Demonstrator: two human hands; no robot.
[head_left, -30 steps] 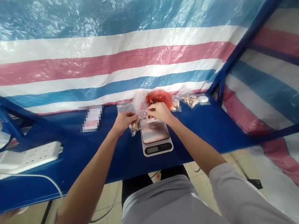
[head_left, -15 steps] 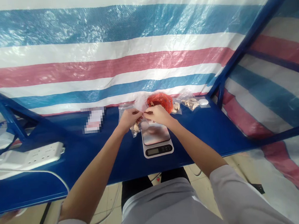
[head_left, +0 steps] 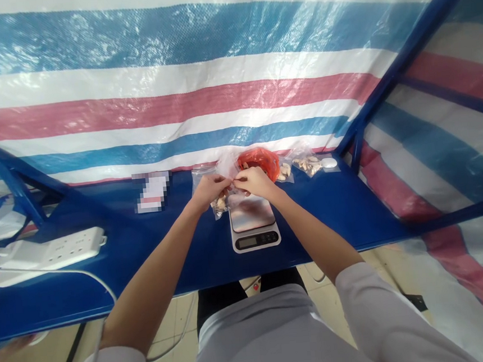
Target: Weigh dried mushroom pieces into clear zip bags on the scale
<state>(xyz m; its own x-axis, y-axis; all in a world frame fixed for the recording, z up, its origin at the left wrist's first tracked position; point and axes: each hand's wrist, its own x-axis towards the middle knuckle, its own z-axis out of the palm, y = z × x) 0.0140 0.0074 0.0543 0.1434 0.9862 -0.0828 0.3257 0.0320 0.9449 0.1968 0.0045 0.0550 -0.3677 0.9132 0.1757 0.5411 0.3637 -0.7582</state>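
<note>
As the feed comes in, a striped tarp (head_left: 175, 105) fills the background, and a blue table (head_left: 338, 223) carries a digital scale (head_left: 255, 242), a red bag (head_left: 259, 163) and a bag of pale pieces (head_left: 310, 165). My left hand (head_left: 209, 192) and right hand (head_left: 256, 181) nearly meet, fingers pinched closed on a clear bag (head_left: 226, 165) just behind and left of the scale's pan, with pale chunks (head_left: 221, 204) low inside. Which edge each hand holds: cannot tell. Thin film wants a firm, level pinch.
</note>
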